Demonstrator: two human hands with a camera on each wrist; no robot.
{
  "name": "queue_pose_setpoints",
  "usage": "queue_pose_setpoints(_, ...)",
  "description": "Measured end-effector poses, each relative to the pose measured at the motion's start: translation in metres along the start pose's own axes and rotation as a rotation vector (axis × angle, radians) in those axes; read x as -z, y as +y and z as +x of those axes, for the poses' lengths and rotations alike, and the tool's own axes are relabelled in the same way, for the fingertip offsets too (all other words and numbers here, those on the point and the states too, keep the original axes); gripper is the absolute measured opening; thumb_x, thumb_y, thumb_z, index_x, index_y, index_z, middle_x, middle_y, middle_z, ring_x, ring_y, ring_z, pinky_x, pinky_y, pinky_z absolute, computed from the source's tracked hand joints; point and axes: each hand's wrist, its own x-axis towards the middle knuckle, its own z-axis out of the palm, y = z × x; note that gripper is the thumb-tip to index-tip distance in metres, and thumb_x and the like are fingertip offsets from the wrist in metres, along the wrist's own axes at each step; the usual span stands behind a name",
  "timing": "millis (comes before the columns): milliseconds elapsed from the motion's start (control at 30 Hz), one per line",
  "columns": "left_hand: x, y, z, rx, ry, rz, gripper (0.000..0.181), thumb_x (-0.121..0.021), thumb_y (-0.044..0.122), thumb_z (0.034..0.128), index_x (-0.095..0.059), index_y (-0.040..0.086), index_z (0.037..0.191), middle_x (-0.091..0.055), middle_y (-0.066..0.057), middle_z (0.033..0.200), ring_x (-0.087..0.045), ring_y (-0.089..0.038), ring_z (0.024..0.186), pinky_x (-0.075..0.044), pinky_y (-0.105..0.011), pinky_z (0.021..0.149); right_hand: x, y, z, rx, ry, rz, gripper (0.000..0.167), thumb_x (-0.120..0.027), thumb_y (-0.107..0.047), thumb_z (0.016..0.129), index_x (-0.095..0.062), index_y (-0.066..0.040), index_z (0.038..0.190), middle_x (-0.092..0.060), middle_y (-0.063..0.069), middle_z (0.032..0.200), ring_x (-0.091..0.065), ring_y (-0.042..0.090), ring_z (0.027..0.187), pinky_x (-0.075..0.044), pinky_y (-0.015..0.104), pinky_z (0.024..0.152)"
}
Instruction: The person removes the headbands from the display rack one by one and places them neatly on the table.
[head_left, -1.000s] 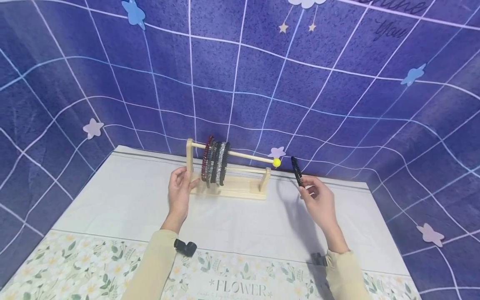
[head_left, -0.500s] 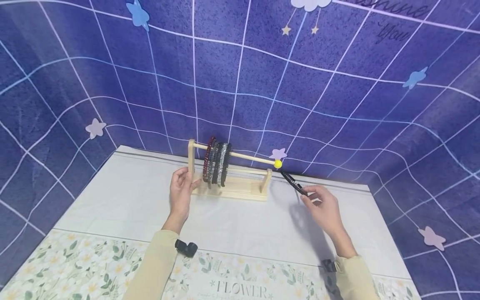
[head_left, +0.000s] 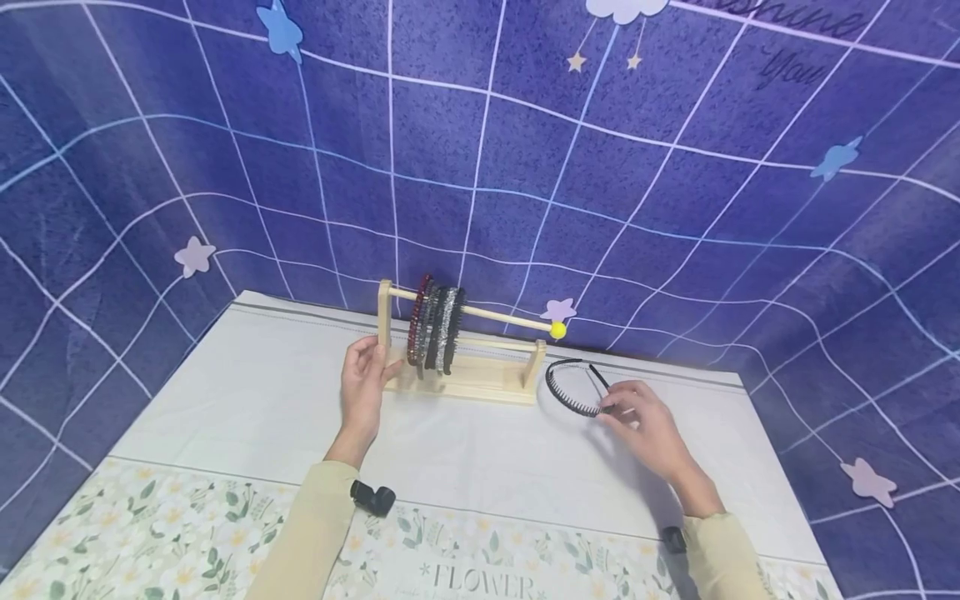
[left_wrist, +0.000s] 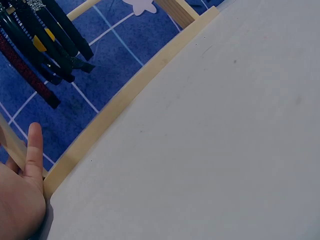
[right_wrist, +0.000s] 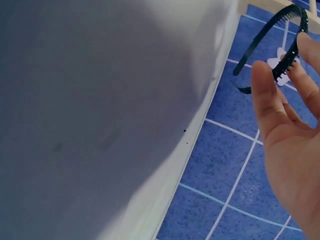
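Observation:
My left hand (head_left: 362,392) grips the left post of a wooden headband stand (head_left: 487,382), fingers behind and thumb in front. Several headbands (head_left: 437,329) hang together on the left part of its upper rod: red glitter, dark, black and silver ones. A yellow ball (head_left: 558,330) caps the rod's free right end. To the right of the stand, my right hand (head_left: 648,429) pinches a black toothed headband (head_left: 572,405) between thumb and fingers. Its loop faces up in the head view. In the right wrist view the fingertips hold the headband (right_wrist: 256,44) by one side, teeth showing.
A white cloth with a flowered front strip (head_left: 187,521) covers the table. Behind it and at both sides hangs a blue grid-patterned curtain (head_left: 480,208) with stars. The stand sits close to the table's back edge.
The black headband has turned from upright and edge-on to tilted down, loop showing. My right hand has moved slightly down and right. My left hand keeps its grip on the post.

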Motion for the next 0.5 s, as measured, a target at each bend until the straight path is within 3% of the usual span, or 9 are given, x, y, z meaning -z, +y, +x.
queue_pose_setpoints(233,0.0,-0.001,0.001,-0.009,-0.003,-0.002,0.03,-0.057,0.035,0.1177,-0.05,0.017,0.141,-0.056,-0.007,0.143,-0.064,-0.03,0.131,-0.065,-0.03,0.112,0.002,0.013,0.002,0.075,-0.058,-0.008,0.022,-0.093,0.0,0.088,-0.08,-0.004,0.106,-0.06,0.033,0.149,-0.079,0.022,0.087,-0.076,0.038,0.078)
queue_pose_setpoints(500,0.001,-0.001,0.0,-0.003,-0.008,0.021,0.033,-0.056,0.038,0.1174,-0.05,0.018,0.142,-0.055,-0.007,0.145,-0.063,-0.034,0.134,-0.064,-0.03,0.113,0.003,0.021,0.004,0.072,-0.108,-0.062,0.023,-0.094,-0.003,0.088,-0.082,-0.011,0.105,-0.06,0.035,0.152,-0.081,0.023,0.091,-0.075,0.049,0.086)
